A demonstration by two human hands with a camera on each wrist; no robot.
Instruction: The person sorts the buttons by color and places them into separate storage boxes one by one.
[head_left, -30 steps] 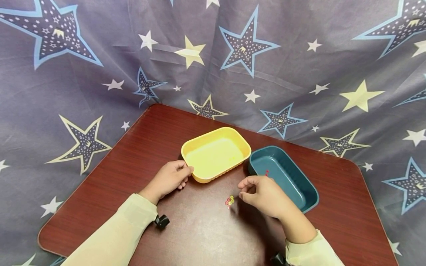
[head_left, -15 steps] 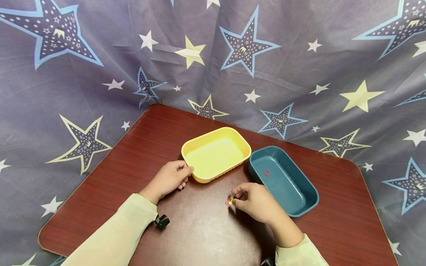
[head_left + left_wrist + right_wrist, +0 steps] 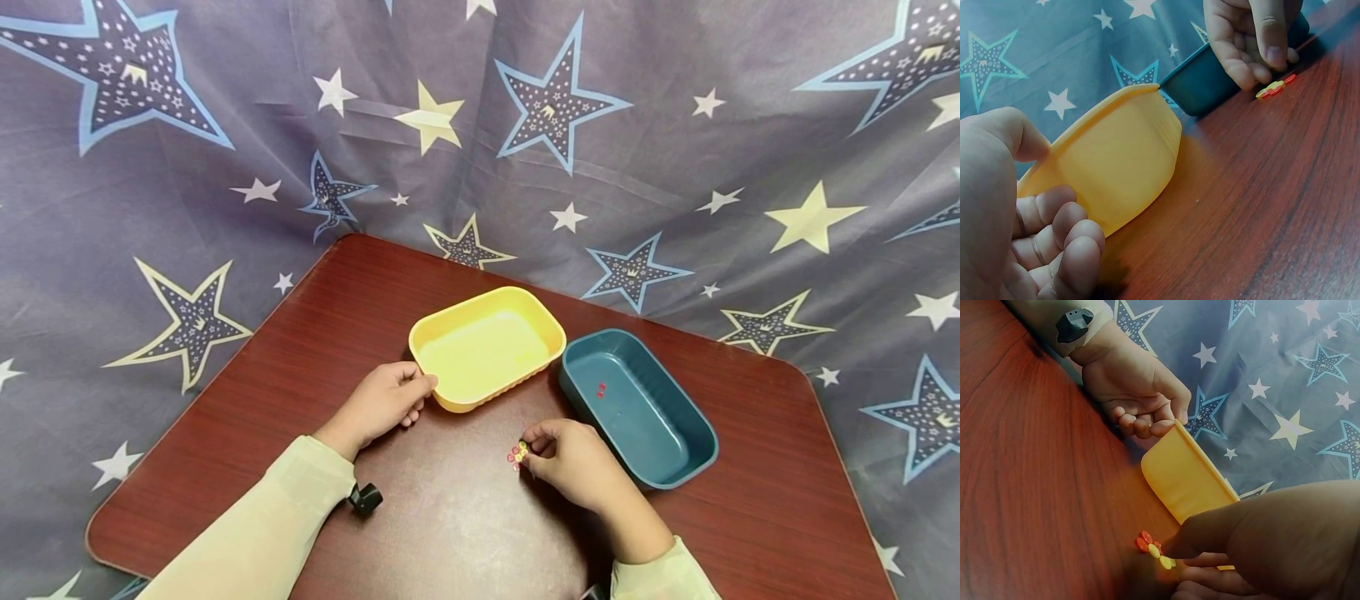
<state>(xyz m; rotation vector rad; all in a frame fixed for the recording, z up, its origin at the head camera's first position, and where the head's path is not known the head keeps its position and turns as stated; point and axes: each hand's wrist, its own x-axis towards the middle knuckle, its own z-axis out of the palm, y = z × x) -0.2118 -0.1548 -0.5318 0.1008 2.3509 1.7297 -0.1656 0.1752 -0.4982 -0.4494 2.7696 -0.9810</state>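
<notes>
My left hand (image 3: 386,406) pinches the near left rim of a yellow plastic tub (image 3: 465,398), thumb at the edge and the other fingers curled beneath. My right hand (image 3: 573,462) reaches down to a small cluster of red and yellow buttons (image 3: 513,457) on the table. Its thumb and index fingertips are right at a yellow button (image 3: 523,447) on the cluster's right side; I cannot tell whether they grip it. In the right wrist view, the thumb overlaps the edge of the buttons (image 3: 1154,550). Beside the yellow tub stands a dark teal tub (image 3: 652,425) with red buttons (image 3: 602,390) inside.
Faint yellow bits (image 3: 525,358) lie on the yellow tub's floor. The reddish-brown wooden table (image 3: 300,333) has rounded corners, and a star-patterned curtain (image 3: 480,50) hangs behind it. A black wrist device (image 3: 365,498) sits at the left cuff.
My right hand has moved left and down from beside the teal tub to the button cluster, uncovering the red buttons in that tub. The left hand and both tubs have stayed put.
</notes>
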